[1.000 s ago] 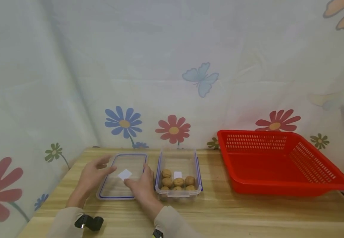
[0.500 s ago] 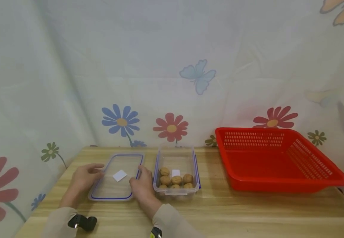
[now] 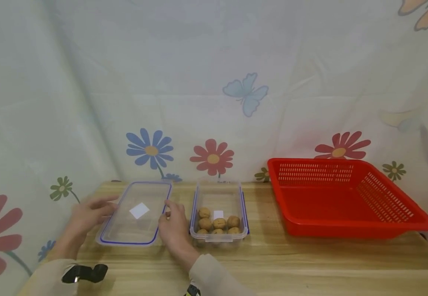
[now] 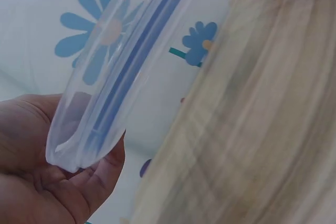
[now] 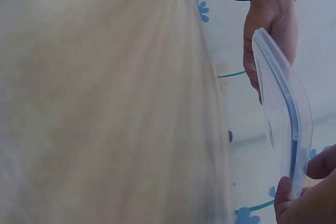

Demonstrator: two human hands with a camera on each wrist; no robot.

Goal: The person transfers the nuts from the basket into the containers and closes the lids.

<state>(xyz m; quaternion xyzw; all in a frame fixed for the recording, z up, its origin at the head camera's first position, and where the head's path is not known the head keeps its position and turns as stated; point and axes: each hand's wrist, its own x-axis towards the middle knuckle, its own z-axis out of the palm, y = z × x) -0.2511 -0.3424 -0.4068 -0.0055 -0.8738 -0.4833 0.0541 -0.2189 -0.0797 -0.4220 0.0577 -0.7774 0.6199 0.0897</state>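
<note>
A clear lid (image 3: 125,226) with a blue seal and a white diamond-shaped label (image 3: 139,210) is lifted off the wooden table, seen nearly edge-on in both wrist views. My left hand (image 3: 89,216) holds its left edge, fingers curled beneath it in the left wrist view. On the opposite edge, my right hand (image 3: 175,228) pinches the lid between thumb and fingers, as the right wrist view shows. Just right of that hand stands a clear plastic box (image 3: 219,237) without a cover. Several walnuts (image 3: 219,223) lie in its near half, by a small white label.
A large red plastic basket (image 3: 347,230) with slotted sides stands at the right of the wooden table (image 3: 291,263). Behind the table hangs a pale curtain (image 3: 184,82) printed with flowers and butterflies.
Both hands have come to the lid's edges and taken hold. The lid has shifted left and risen from the table. Box, walnuts and basket have stayed in place.
</note>
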